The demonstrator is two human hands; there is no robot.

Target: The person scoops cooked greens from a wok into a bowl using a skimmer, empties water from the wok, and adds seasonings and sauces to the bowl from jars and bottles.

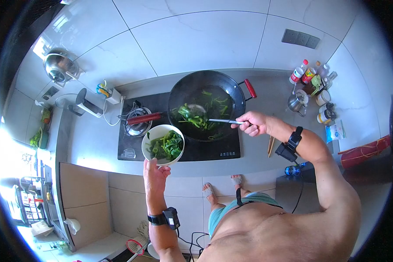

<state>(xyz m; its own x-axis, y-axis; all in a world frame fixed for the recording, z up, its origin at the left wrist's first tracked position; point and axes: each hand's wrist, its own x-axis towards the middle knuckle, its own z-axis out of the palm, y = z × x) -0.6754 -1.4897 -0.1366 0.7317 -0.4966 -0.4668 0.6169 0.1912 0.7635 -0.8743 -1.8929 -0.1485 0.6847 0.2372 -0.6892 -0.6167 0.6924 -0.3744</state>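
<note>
My left hand (156, 171) grips a white bowl (156, 132) from below at its near side. Dark green cooked leafy greens (171, 146) lie in the bowl, which is at the near left edge of a black wok (207, 79). My right hand (251, 124) is closed round the handle of a metal ladle (223, 121). Its head is inside the wok among bright green leaves and stems (192, 115), with some greens heaped over it. More stems lie in dark liquid in the wok's right part.
The wok stands on a black cooktop (131, 146), its red long handle (144, 118) pointing left and a red side handle (250, 88) right. Chopsticks (270, 146) lie at the counter's front right. Bottles (298, 72) and a glass jug (297, 102) stand at the back right.
</note>
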